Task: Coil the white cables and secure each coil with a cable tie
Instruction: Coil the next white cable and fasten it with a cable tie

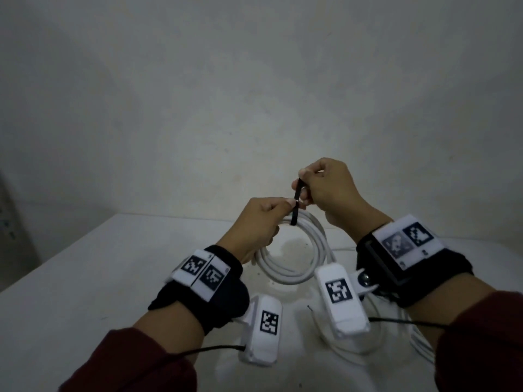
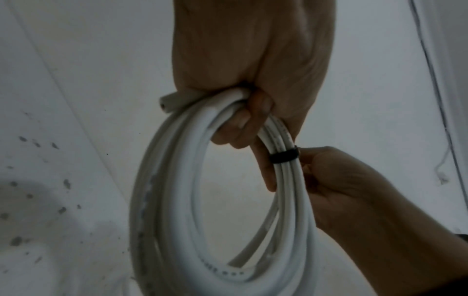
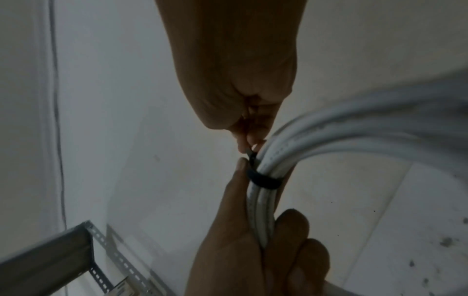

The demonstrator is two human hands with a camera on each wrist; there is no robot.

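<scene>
A coil of white cable (image 1: 294, 267) hangs upright above the white table (image 1: 85, 278). My left hand (image 1: 278, 206) grips the coil at its top left, fingers curled through the loop (image 2: 235, 124). A black cable tie (image 1: 296, 205) is wrapped round the coil's strands (image 2: 283, 157). Its free tail sticks up and my right hand (image 1: 304, 179) pinches it between thumb and finger, just right of the left thumb. In the right wrist view the tie band (image 3: 263, 181) sits tight on the strands (image 3: 260, 212), with the left thumb tip beside it. A cut cable end (image 2: 169, 101) pokes out by the left palm.
More loose white cable (image 1: 421, 349) lies on the table under my right forearm. A plain wall stands close behind the table. A grey slotted metal shelf frame (image 3: 83, 240) is low on the left. A thin dark wire (image 2: 430, 70) runs down the wall.
</scene>
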